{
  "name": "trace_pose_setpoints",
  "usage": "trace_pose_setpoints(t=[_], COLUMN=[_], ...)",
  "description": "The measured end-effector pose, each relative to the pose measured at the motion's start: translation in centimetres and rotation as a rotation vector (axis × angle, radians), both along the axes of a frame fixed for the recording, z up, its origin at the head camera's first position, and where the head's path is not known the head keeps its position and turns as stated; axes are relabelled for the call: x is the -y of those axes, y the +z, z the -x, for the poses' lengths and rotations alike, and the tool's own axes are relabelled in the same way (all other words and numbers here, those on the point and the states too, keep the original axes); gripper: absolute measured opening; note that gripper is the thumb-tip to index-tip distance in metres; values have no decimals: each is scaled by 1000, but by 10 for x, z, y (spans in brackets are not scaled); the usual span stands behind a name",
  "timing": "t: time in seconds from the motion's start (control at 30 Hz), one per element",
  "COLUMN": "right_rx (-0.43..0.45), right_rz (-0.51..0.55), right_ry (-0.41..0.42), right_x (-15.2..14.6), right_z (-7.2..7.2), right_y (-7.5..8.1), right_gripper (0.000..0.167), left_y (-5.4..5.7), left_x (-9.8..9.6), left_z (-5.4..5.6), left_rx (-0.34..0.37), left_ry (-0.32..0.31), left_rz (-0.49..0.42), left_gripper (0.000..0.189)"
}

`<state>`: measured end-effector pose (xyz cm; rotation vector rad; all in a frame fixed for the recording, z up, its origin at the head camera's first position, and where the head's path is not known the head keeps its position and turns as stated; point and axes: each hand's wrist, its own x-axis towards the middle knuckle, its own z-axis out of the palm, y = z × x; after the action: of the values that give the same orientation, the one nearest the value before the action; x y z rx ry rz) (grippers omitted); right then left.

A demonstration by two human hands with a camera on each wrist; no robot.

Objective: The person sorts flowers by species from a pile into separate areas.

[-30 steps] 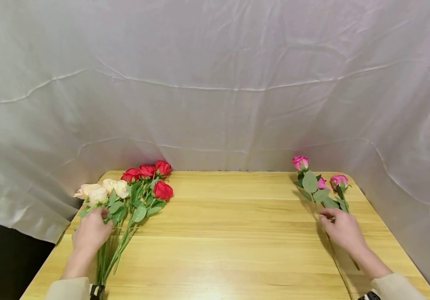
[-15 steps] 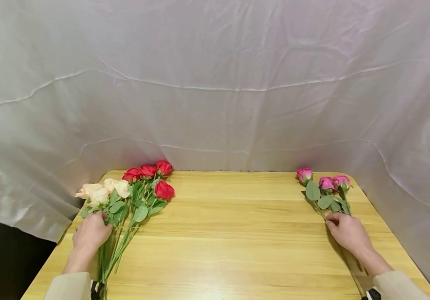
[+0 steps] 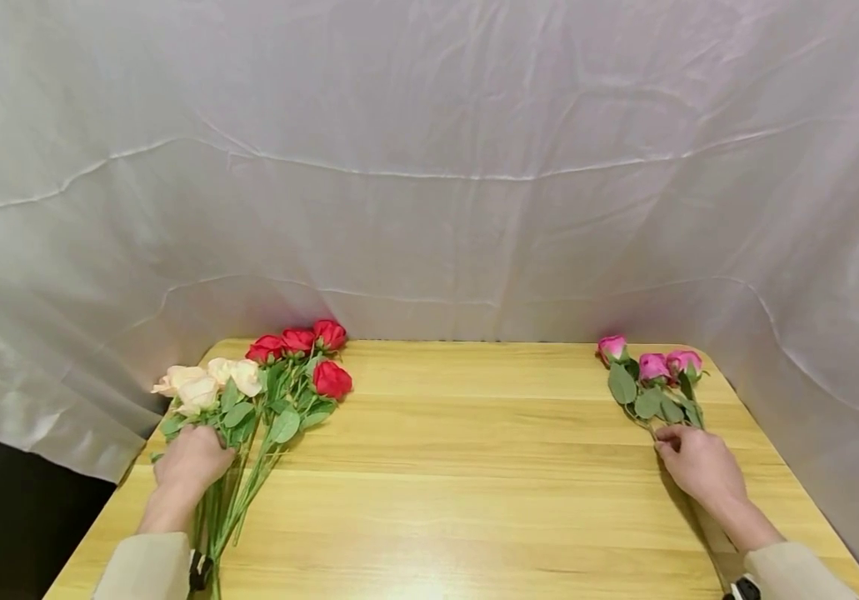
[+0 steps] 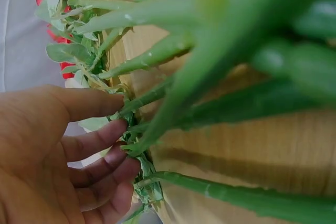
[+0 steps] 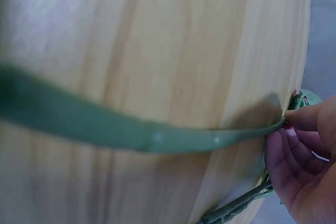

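Note:
Cream roses (image 3: 197, 392) lie at the left of the table, their green stems (image 3: 212, 517) running toward the front edge. My left hand (image 3: 192, 458) is just below the cream blooms; in the left wrist view its thumb and index fingertip pinch a green stem (image 4: 149, 98) among several others. Over at the right, my right hand (image 3: 702, 467) pinches the stem (image 5: 199, 139) of a pink rose (image 3: 612, 347) between thumb and fingers. Two more pink roses (image 3: 654, 367) lie beside that bloom, their lower stems partly hidden by the right hand and arm.
Red roses (image 3: 332, 380) with green leaves lie next to the cream ones, toward the table's back left. The wooden table (image 3: 459, 467) reaches back to a pale hanging cloth (image 3: 429, 233). A dark area (image 3: 17, 517) lies beyond the left edge.
The pink rose in the right hand has come down and right, beside the other pink ones. My left hand has shifted slightly right, its fingers more curled among the stems.

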<state>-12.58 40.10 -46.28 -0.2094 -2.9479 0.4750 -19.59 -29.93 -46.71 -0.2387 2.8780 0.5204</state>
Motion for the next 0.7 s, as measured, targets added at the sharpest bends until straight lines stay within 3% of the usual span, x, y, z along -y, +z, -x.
trace_pose_setpoints(t=[0.3,0.7], right_rx=[1,-100], right_rz=[10,62], right_ry=[-6,1], right_x=[1,14], right_z=[-1,-2], right_y=[2,9], right_gripper=[23,34], left_y=[-2,3], left_x=[4,6], left_z=[-5,-6], left_rx=[-22,-99], left_ry=[9,-14], left_rz=[-87,-210], left_gripper=[44,41])
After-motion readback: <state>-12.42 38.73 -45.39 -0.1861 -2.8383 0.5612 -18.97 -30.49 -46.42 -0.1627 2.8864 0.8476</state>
